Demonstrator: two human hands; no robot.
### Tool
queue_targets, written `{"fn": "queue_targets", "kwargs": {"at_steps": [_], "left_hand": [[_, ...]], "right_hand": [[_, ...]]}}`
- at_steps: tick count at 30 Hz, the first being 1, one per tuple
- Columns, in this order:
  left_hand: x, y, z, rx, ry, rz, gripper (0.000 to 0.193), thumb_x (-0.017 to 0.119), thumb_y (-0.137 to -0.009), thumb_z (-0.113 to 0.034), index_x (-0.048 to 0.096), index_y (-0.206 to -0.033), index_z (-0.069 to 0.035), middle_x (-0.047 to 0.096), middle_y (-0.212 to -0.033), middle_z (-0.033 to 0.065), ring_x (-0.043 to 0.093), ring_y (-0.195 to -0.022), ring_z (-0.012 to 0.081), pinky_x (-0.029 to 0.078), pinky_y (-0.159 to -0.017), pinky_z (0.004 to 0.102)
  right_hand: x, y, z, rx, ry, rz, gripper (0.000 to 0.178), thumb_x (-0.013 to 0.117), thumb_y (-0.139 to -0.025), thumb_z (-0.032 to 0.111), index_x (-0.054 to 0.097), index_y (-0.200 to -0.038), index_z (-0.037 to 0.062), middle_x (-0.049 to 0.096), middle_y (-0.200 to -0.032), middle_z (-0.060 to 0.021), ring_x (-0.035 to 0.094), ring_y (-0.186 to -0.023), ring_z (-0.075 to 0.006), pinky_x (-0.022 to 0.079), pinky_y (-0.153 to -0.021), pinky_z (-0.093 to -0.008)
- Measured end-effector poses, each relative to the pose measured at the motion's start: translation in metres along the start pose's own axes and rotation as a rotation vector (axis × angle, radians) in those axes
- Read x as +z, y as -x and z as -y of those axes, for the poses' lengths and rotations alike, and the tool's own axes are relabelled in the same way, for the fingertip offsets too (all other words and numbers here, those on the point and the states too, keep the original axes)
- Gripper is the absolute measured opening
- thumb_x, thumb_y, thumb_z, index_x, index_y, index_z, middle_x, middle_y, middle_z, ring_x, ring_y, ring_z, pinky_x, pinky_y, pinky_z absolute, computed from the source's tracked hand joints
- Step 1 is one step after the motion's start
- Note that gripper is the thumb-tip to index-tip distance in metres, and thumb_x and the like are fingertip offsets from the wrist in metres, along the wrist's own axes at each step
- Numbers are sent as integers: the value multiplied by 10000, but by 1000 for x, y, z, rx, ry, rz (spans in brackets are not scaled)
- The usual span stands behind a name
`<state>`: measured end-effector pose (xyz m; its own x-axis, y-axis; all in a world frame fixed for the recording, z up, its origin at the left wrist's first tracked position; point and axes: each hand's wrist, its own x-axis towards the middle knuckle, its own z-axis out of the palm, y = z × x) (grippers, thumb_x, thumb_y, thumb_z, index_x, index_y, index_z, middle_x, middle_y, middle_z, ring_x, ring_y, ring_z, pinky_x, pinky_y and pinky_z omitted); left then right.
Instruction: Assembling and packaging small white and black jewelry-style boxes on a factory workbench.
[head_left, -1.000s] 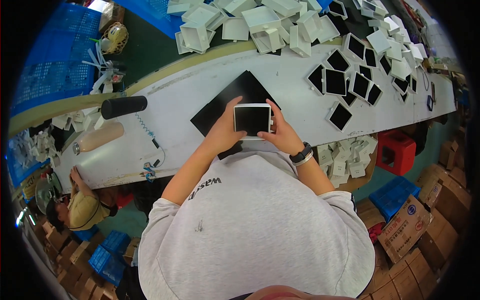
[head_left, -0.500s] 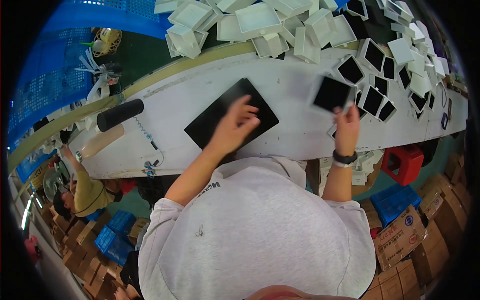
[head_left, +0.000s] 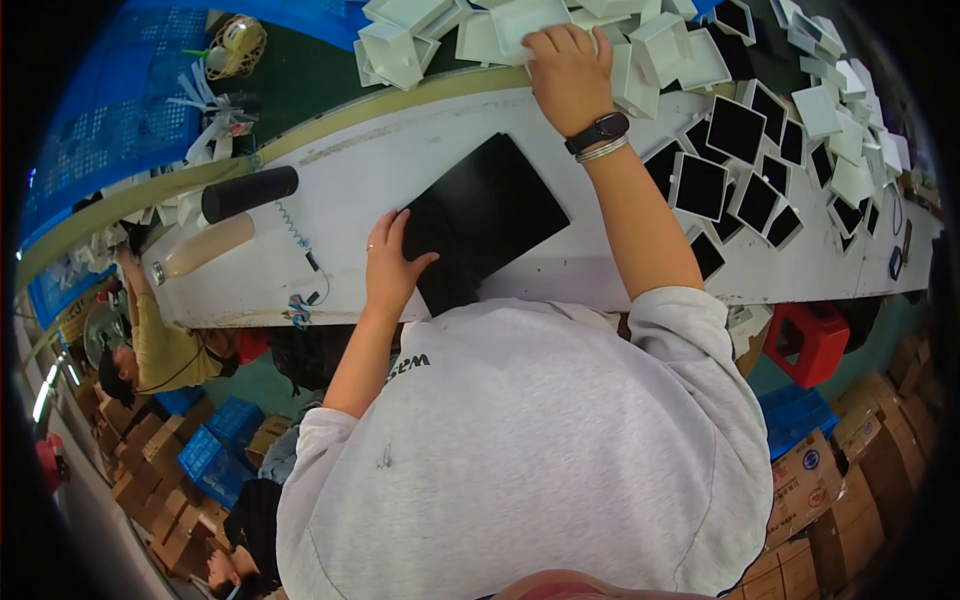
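Observation:
My left hand (head_left: 393, 262) rests on the near-left edge of a stack of flat black sheets (head_left: 495, 205). Its thumb stands apart from the fingers, and a loose-looking black piece (head_left: 447, 255) lies beside the thumb. My right hand (head_left: 572, 78) reaches to the far side of the bench, palm down, with its fingers apart at the near edge of a shallow white box (head_left: 528, 18). A dark watch and a bracelet are on that wrist. Right of the stack, several white boxes lined with black (head_left: 735, 130) lie overlapping in a heap.
More white boxes (head_left: 395, 52) are piled along the back edge. At left are a black cylinder (head_left: 248, 195), a pale bottle (head_left: 205, 247), a coiled blue cord (head_left: 290, 230) and small scissors (head_left: 298, 311). A red stool (head_left: 808, 342) stands below the right edge. Another person (head_left: 175, 345) works far left.
My right hand has left a black-lined box on the right heap and moved to the white boxes at the back. My left hand has drawn back to the stack's near-left edge.

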<state>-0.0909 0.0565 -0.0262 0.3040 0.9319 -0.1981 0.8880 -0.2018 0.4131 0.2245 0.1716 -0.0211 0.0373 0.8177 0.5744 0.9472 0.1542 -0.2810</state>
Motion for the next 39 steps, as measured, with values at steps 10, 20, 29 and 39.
{"fn": "queue_targets", "kwargs": {"at_steps": [10,20,29,39], "left_hand": [[15,31,21,-36,566,-239,386,732,-725,-29,509,-1040,-38,544,-1060,108,513,-1005,251,407,-900,320],[-13,25,-13,-285,1421,-270,385,575,-895,-103,430,-1243,-27,499,-1157,88,467,-1102,165,368,-960,279],[11,-24,-53,177,432,-255,901,791,-680,-278,296,-1373,14,391,-1341,241,349,-1250,407,279,-1054,438],[31,-66,-27,297,251,-62,1086,850,-537,-273,253,-1417,-51,386,-1335,208,388,-1213,405,291,-1039,479]], "right_hand": [[-34,115,102,23,-351,409,179,619,-789,131,600,-967,137,608,-966,-13,565,-943,-201,287,-1005,-503],[-55,127,134,217,-702,850,493,730,-752,303,568,-1166,90,617,-980,-75,571,-1001,-203,156,-1092,-487],[-35,102,91,646,-881,468,501,655,-832,236,462,-1240,18,613,-805,-166,601,-719,-297,487,-679,-354],[22,121,102,378,-274,222,423,572,-851,134,473,-1225,-35,575,-1039,-199,474,-1031,-378,372,-897,-441]]}}
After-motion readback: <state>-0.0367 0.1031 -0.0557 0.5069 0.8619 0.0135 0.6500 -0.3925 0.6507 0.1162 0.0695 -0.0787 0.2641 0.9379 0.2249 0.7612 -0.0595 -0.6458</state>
